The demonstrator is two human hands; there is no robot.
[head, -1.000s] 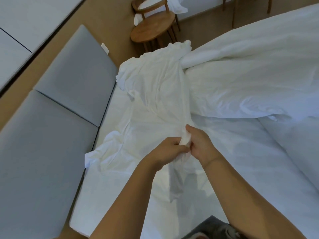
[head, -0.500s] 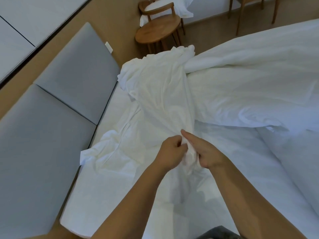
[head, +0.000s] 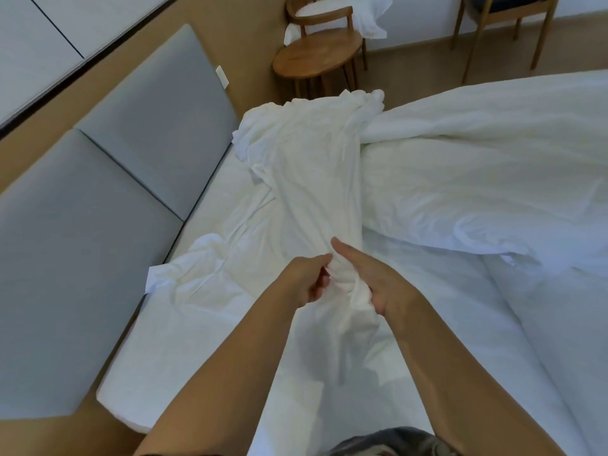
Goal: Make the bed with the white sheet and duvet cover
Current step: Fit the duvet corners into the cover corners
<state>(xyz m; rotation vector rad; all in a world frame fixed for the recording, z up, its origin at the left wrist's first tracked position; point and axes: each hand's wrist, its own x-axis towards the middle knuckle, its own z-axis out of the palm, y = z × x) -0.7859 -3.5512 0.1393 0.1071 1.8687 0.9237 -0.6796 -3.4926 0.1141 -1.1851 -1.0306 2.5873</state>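
A crumpled white sheet (head: 312,179) lies in a long bunch across the mattress (head: 184,350), running from the headboard side toward me. My left hand (head: 307,279) and my right hand (head: 371,281) sit close together at its near end, both gripping a gathered fold of the sheet between them. A puffy white duvet (head: 477,166) is heaped on the right half of the bed, touching the sheet's right edge.
A grey padded headboard (head: 98,225) runs along the left. A round wooden side table (head: 317,57) and a chair with white linen on it (head: 325,14) stand past the bed's far corner. Another wooden chair (head: 503,24) is at the top right.
Both hands have worked further along the bunched sheet, with more cloth gathered between them. The view has tilted up, showing more of the chairs.
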